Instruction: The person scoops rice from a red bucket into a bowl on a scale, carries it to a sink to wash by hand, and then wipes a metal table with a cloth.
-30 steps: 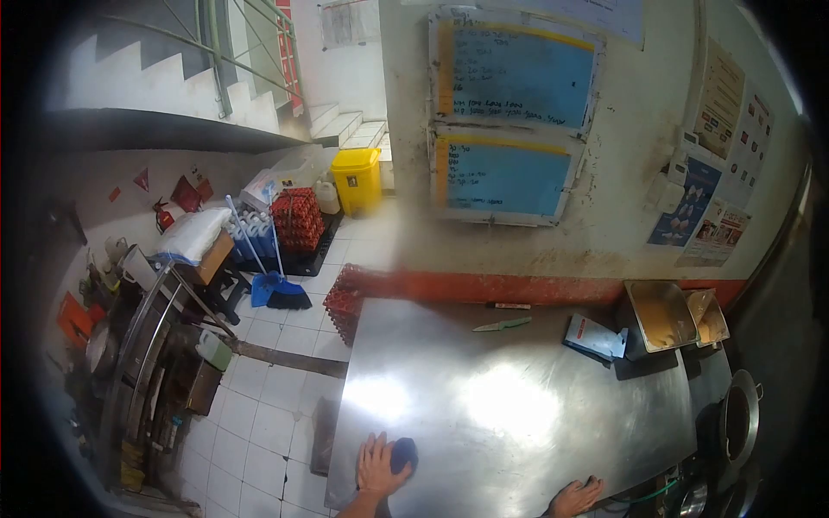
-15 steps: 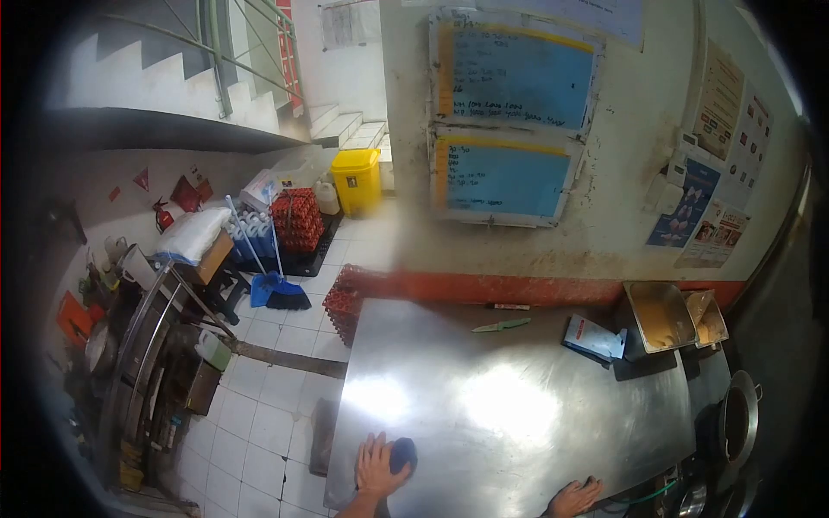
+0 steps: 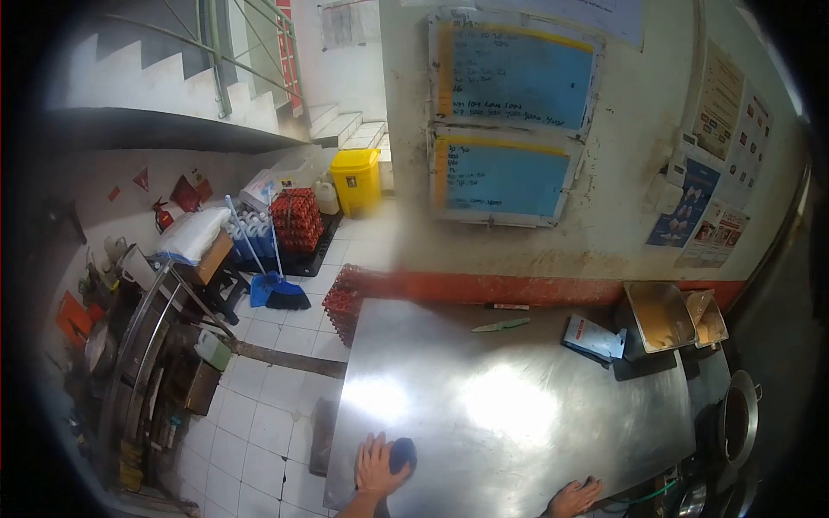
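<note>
My left hand is at the front left of the steel table, fingers pointing away from me. A dark rounded thing sits between its thumb and forefinger, with the thumb across its near side; its kind does not show. By the front edge of the table, further right, rests my right hand, holding nothing visible, its fingers loosely bent and partly apart. Toward the back of the table lies a knife with a pale green handle, away from both hands.
A marker, a grey-blue packet and a metal container with light brown contents stand along the back. Pans are at the right. Red egg trays stand beyond the left corner. A yellow bin is further off.
</note>
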### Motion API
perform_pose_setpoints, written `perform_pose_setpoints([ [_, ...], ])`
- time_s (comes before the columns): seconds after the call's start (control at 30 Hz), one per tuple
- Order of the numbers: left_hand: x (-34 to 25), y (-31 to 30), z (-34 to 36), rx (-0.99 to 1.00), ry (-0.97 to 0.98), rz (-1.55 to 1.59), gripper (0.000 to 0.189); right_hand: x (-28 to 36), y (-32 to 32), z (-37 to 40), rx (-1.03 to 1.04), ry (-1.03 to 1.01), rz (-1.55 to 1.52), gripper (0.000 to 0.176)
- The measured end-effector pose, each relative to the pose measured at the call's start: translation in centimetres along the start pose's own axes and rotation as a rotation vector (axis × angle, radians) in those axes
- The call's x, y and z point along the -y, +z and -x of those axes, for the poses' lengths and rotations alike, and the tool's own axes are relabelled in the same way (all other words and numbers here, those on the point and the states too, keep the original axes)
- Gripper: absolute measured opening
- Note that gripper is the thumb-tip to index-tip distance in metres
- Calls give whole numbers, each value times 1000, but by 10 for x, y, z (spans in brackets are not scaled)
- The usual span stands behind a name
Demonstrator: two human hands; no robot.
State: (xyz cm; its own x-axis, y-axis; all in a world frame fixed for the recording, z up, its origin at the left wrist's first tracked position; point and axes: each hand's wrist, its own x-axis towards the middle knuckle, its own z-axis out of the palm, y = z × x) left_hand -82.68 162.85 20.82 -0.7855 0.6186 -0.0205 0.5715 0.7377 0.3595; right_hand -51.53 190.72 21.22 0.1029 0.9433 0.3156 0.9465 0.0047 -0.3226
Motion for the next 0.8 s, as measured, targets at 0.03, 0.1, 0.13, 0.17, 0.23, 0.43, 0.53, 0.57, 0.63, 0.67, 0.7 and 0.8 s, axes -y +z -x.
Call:
perform_pose_setpoints([
  [0.03, 1, 1, 0, -7, 7, -11, 72, -1, 1, 1, 3, -1, 7, 37],
  [0.1, 3, 4, 0, -14, 15, -21, 72, -2, 2, 1, 8, -4, 21, 39],
  [0.13, 3, 4, 0, -18, 18, -22, 72, -2, 2, 0, 10, -5, 27, 40],
  [0.17, 3, 5, 0, -22, 20, -22, 72, -2, 3, 0, 12, -8, 33, 40],
  [0.23, 2, 3, 1, -27, 23, -14, 71, 1, -3, -1, 53, -20, 82, 41],
  [0.43, 2, 2, 0, -43, 30, 0, 70, 7, -11, -1, 147, 12, 112, 41],
  [0.53, 2, 2, 0, -41, 29, -8, 70, -16, 16, 0, 77, 32, 0, 43],
  [0.57, 2, 3, 0, -44, 30, -9, 70, -17, 17, 0, 88, 30, -2, 44],
  [0.63, 2, 3, 0, -44, 29, -6, 70, -17, 17, 0, 99, 29, -4, 46],
  [0.67, 2, 3, 0, -45, 30, -4, 70, -14, 14, 0, 102, 27, -1, 45],
  [0.7, 2, 3, 0, -45, 30, -4, 70, -11, 10, 0, 104, 24, 1, 45],
  [0.8, 1, 1, 0, -61, 38, -1, 69, -1, 1, -2, 145, 145, -123, 45],
])
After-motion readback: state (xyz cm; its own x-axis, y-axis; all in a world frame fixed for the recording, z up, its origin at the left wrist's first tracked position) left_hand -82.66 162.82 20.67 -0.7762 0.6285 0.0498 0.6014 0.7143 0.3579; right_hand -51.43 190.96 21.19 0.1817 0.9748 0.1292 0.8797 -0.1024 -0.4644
